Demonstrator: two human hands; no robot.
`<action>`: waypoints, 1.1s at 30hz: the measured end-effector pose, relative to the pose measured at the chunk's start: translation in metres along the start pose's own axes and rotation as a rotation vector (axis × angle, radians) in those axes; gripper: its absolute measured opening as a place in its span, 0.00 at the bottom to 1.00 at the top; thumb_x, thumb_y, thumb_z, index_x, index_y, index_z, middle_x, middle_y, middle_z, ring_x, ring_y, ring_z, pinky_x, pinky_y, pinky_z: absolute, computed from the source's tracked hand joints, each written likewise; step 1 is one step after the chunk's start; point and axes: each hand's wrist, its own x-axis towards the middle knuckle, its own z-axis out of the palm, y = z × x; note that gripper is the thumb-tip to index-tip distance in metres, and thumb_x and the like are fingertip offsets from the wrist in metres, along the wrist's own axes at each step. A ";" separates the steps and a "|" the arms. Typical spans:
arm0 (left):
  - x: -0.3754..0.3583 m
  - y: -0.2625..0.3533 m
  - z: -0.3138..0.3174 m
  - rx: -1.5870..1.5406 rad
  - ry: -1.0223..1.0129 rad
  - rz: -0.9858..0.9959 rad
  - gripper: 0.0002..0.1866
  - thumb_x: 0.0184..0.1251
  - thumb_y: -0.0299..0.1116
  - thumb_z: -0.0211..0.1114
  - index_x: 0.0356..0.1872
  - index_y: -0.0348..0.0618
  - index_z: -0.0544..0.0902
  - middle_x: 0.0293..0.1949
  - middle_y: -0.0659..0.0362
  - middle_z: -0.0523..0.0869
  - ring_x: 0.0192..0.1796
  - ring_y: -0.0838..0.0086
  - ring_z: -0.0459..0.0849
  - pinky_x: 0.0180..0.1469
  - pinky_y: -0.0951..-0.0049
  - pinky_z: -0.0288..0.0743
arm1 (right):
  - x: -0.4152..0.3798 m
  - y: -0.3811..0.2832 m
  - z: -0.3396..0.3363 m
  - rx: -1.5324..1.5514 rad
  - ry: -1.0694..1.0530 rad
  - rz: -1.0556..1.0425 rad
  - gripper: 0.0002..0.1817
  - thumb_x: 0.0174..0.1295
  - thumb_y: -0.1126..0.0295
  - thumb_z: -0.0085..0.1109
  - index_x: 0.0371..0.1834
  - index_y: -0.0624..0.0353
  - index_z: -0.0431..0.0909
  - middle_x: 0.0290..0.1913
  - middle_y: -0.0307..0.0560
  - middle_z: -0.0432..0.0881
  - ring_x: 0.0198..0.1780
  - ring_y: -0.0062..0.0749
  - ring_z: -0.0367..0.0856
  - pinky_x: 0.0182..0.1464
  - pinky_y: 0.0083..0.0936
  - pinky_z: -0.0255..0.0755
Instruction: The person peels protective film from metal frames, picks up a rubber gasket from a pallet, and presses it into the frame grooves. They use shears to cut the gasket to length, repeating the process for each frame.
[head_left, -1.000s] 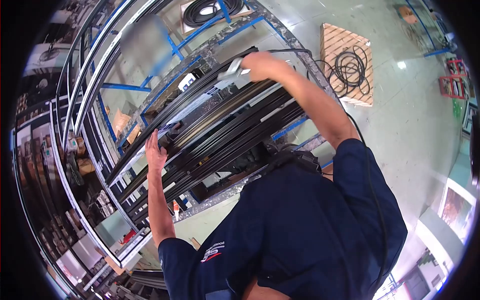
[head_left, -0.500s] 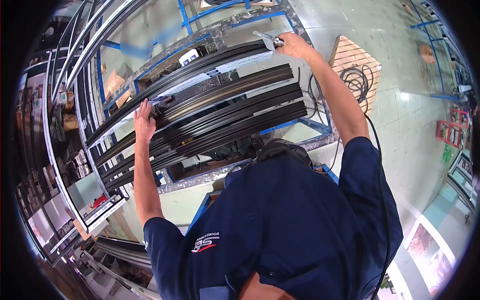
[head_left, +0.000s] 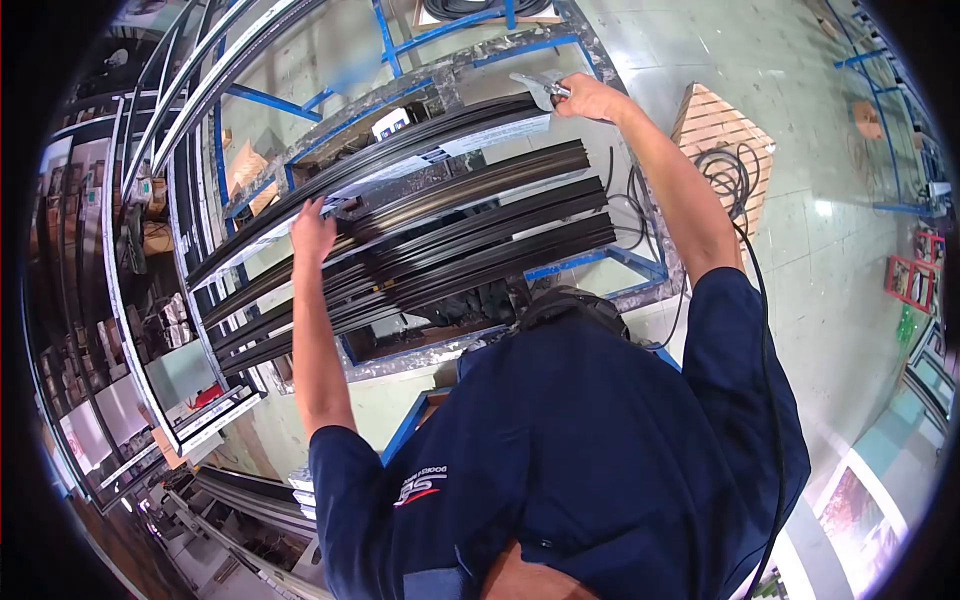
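Observation:
My left hand (head_left: 314, 236) reaches over the left part of the farthest bundle of long black profiles (head_left: 430, 128), fingertips at its near edge, the fingers stretched forward. At the right end of that bundle, my right hand (head_left: 592, 99) is closed around a silver metal hand tool (head_left: 557, 90); a thin grey flap or blade shows beside it, and its exact kind does not show. White film with print lines the bundle's near side. Nearer to me lie a bronze-black bundle (head_left: 500, 180) and more black profile bundles (head_left: 520, 218), side by side.
The profiles rest across a worn table frame with blue edges (head_left: 610, 262). Long white-edged frames (head_left: 130, 330) stand at the left. A slatted wooden pallet (head_left: 700, 125) with a coiled black cable (head_left: 730, 175) lies on the floor at right. A black cord hangs over my right shoulder.
My left hand has shifted slightly right along the far bundle, its fingers now closer together. My right hand remains at the bundle's end with the tool. The whole view has shifted a little.

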 end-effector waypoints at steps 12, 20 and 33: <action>0.047 0.313 0.015 -0.673 0.155 0.466 0.20 0.62 0.35 0.70 0.54 0.37 0.85 0.57 0.48 0.86 0.63 0.55 0.80 0.67 0.61 0.72 | -0.017 -0.026 0.001 -0.105 0.147 0.014 0.15 0.49 0.64 0.68 0.34 0.65 0.83 0.27 0.55 0.83 0.30 0.40 0.80 0.39 0.35 0.74; 0.065 0.344 -0.003 -0.929 -0.214 0.338 0.14 0.63 0.32 0.71 0.43 0.31 0.86 0.31 0.54 0.89 0.34 0.74 0.84 0.42 0.70 0.78 | -0.044 -0.085 -0.016 0.024 0.119 0.005 0.15 0.48 0.65 0.68 0.32 0.67 0.82 0.27 0.49 0.82 0.32 0.29 0.77 0.40 0.31 0.73; 0.046 0.345 -0.011 -0.758 0.226 0.609 0.10 0.60 0.29 0.71 0.39 0.35 0.82 0.33 0.49 0.84 0.29 0.58 0.82 0.35 0.64 0.76 | -0.063 -0.078 -0.012 0.188 0.497 -0.006 0.13 0.61 0.62 0.62 0.36 0.64 0.81 0.28 0.39 0.80 0.32 0.23 0.74 0.36 0.28 0.70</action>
